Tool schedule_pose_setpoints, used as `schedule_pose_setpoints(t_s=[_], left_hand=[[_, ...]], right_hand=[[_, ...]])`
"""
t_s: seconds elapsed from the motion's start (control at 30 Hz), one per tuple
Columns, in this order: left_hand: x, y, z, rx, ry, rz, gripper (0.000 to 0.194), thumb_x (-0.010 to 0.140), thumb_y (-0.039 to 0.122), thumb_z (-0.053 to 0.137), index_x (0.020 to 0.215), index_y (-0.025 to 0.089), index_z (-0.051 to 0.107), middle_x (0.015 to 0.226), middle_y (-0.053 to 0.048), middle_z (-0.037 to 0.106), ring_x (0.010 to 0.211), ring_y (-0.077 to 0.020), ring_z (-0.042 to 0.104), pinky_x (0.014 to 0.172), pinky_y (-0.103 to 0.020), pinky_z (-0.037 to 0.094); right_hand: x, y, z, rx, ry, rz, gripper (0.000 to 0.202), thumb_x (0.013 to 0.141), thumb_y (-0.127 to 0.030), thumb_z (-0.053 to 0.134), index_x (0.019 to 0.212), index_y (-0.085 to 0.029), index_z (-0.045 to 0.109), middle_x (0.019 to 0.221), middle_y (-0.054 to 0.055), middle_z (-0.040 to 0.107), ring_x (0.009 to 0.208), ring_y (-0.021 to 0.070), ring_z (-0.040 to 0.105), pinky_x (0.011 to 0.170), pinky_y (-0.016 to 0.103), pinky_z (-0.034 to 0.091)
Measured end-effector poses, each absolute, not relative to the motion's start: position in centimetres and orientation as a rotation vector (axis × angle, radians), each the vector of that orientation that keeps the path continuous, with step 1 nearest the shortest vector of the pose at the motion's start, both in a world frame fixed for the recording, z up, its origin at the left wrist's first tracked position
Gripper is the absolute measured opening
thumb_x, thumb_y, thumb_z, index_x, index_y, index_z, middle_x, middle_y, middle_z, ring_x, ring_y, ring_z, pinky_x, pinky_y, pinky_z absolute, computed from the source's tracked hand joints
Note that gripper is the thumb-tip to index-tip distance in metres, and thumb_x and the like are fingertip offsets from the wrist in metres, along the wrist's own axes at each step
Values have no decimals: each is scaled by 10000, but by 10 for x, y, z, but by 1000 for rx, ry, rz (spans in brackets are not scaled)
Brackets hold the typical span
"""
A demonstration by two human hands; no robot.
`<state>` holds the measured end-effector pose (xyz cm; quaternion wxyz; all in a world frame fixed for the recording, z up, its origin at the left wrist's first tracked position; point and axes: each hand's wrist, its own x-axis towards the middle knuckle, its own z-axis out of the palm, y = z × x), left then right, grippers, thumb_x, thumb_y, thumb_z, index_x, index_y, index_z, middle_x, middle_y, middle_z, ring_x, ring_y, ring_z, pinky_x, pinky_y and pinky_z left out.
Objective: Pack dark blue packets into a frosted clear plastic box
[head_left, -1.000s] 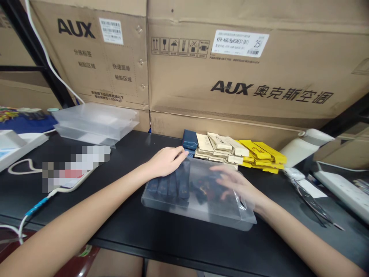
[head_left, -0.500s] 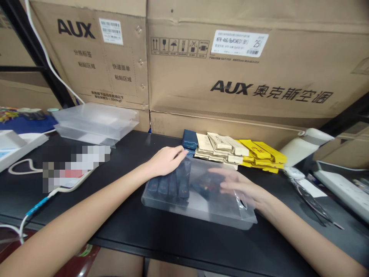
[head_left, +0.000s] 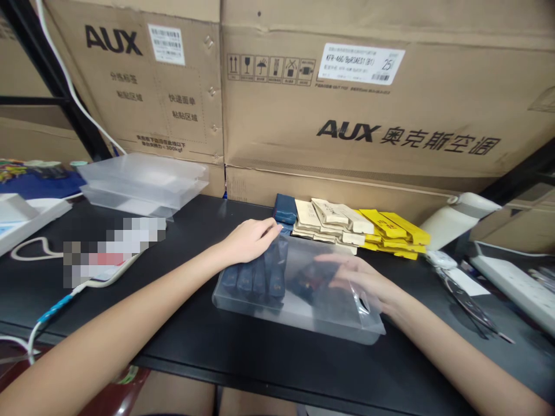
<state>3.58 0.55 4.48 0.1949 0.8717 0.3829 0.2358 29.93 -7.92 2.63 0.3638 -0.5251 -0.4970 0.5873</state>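
Observation:
A clear plastic box lies near the front of the black desk, its right end open. Inside, at its left end, several dark blue packets stand side by side. My left hand is closed over the box's far left edge, its fingertips partly hidden. Reaching in through the open end, my right hand is seen through the cloudy plastic. Its fingers are closed on another dark blue packet, a short way right of the row. Just behind the box, a dark blue packet lies by my left fingertips.
Behind the box lie cream packets and yellow packets. A white bottle, glasses and a power strip are on the right. Clear plastic boxes and a phone-like item with a cable are left. Cartons stand behind.
My right hand and the dark blue packet in it have shifted slightly to the left inside the box. My left hand and the box stay almost the same.

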Motion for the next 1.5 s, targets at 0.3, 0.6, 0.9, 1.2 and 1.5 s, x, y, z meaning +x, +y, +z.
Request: schedule_pose_setpoints(t_s=[0.3, 0.6, 0.9, 1.2, 1.5], left_hand=[[35, 6, 44, 2453, 1073, 665, 397, 998, 428, 290, 821, 205, 566, 793, -47, 687, 759, -225, 662, 722, -328, 452], [36, 5, 44, 2443, 1070, 672, 384, 994, 429, 299, 806, 210, 553, 775, -41, 676, 751, -225, 659, 705, -318, 449], [36, 5, 44, 2462, 1081, 660, 378, 997, 414, 305, 823, 207, 567, 783, -46, 687, 761, -228, 667, 699, -314, 453], [50, -14, 47, 2486, 958, 684, 315, 998, 357, 349, 897, 205, 606, 823, -32, 709, 782, -216, 671, 716, -306, 453], [51, -17, 46, 2481, 884, 702, 235, 977, 315, 421, 913, 196, 613, 849, -23, 729, 785, -196, 676, 721, -296, 460]], right_hand=[[299, -78, 22, -1325, -1358, 1480, 320, 754, -404, 779, 977, -180, 723, 999, 80, 730, 862, 178, 698, 725, 282, 578], [302, -77, 14, -1505, -1189, 1390, 324, 700, -430, 810, 861, -204, 643, 615, -69, 569, 339, 33, 429, 295, 165, 279], [299, -80, 25, -1485, -1236, 1383, 310, 686, -320, 800, 981, -283, 709, 1129, 5, 633, 453, 26, 497, 331, 169, 399], [284, -87, 21, -1164, -1050, 1936, 311, 793, -473, 717, 942, -201, 701, 843, 68, 744, 819, 202, 711, 807, 331, 541], [280, -97, 36, -1108, -1317, 1928, 500, 849, -439, 682, 1300, -268, 553, 1053, 83, 733, 1047, 237, 676, 938, 397, 480]])
